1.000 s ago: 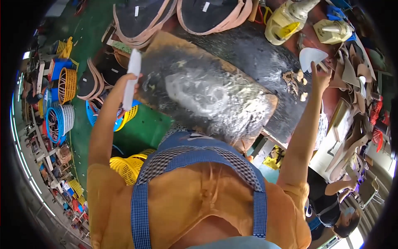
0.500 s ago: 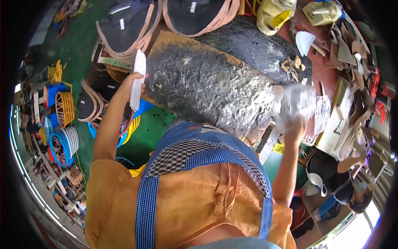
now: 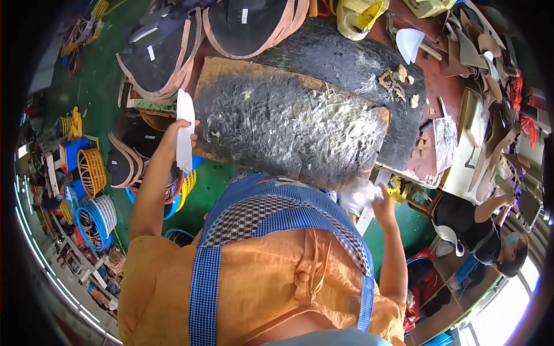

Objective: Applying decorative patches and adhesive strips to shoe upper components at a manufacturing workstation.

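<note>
My left hand (image 3: 175,138) is closed around a thin stack of long white strips (image 3: 184,130) with a pointed upper end. It holds them upright at the left end of a worn, dark-stained board (image 3: 271,127). At the board's lower right corner, my right hand (image 3: 385,206) grips a crumpled, whitish clear plastic bag (image 3: 359,195), smeared by motion. Pale residue and loose threads mark the board's surface, mostly toward its right end.
Black curved pieces with tan edging (image 3: 248,26) lie beyond the board. A yellow container (image 3: 353,20), a white scraper-like piece (image 3: 409,45) and tan scraps (image 3: 402,74) sit at the far right. Baskets (image 3: 91,164) stand on the left; another person (image 3: 479,230) is at right.
My right hand has brought the plastic bag from over the board's right end down and leftward to its near corner. My left hand still holds the white strips, slightly lower.
</note>
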Demonstrator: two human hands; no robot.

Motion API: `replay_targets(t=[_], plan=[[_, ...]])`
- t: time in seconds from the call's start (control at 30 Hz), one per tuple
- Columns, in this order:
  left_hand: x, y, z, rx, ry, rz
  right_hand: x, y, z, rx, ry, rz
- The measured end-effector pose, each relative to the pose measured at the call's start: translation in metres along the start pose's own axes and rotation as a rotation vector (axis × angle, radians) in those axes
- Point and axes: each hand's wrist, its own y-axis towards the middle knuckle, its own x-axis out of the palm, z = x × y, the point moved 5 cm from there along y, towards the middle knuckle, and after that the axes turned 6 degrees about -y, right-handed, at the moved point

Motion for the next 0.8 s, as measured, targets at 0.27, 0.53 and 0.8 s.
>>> replay_targets(t=[0.27, 0.53, 0.8], plan=[[-0.006, 0.005, -0.006, 0.016, -0.002, -0.111, -0.043, 0.030, -0.026, -0.109, -0.300, 0.025], [0.013, -0.012, 0.022, 0.504, -0.173, -0.042, -0.063, 0.140, -0.220, -0.691, -0.067, 0.412], [0.206, -0.076, -0.010, 0.450, -0.403, -0.777, -0.020, 0.123, -0.224, -0.769, 0.116, 0.310]])
